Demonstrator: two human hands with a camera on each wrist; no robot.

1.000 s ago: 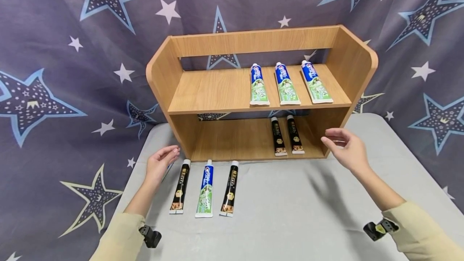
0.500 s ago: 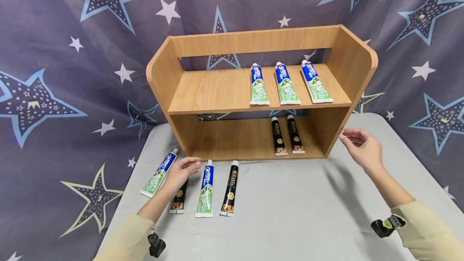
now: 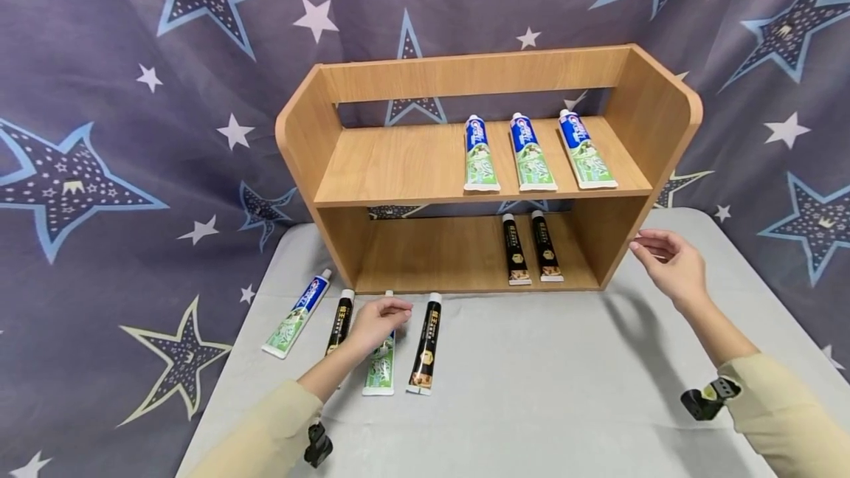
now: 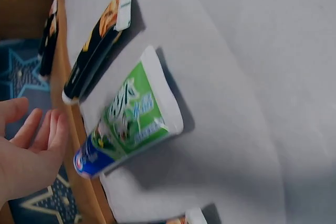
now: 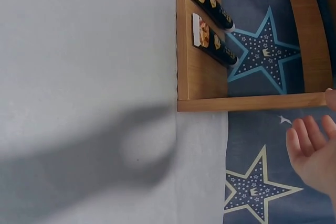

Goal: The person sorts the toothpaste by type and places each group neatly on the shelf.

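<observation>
note left hand, loosely bent and holding nothing, above blue-green tube on tabletop, between black tubes; right hand likewise, beside shelf. for steady hold, probably best to pinch squarely across the middle.

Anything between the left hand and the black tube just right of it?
Nothing visible stands between the left hand and that black tube; the blue-green tube, partly hidden by the hand, lies left of it.
</observation>
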